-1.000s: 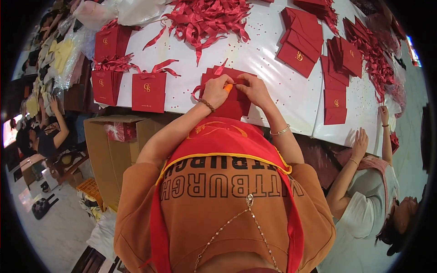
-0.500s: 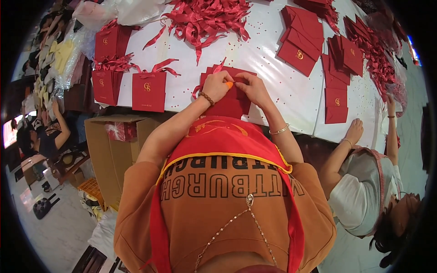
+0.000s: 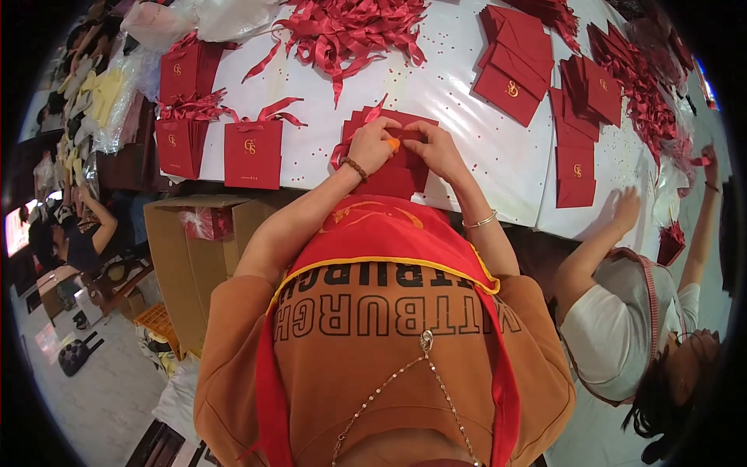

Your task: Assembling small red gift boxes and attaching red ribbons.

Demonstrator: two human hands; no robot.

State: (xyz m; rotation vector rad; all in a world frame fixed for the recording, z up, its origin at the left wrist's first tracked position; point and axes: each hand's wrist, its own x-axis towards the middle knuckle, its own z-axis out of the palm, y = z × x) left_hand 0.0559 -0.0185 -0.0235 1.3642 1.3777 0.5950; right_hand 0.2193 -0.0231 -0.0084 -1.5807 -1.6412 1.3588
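A flat red paper bag [image 3: 393,167] lies at the near edge of the white table [image 3: 459,117]. My left hand [image 3: 372,145] pinches its top edge, with an orange cover on one fingertip. My right hand [image 3: 436,148] grips the same edge just to the right; both hands touch. A red ribbon [image 3: 339,152] loops out from the bag under my left hand. What my fingers pinch is too small to tell apart from the bag.
Finished red bags with ribbon handles [image 3: 250,152] stand at the left. A heap of red ribbons [image 3: 354,31] lies behind. Stacks of flat red bags [image 3: 517,66] fill the right. A cardboard box [image 3: 191,257] sits below the table. Another person [image 3: 630,327] works at the right.
My hands stay on the red bag with only small finger moves. The person at the right has shifted, one hand reaching onto the table and the other raised further right.
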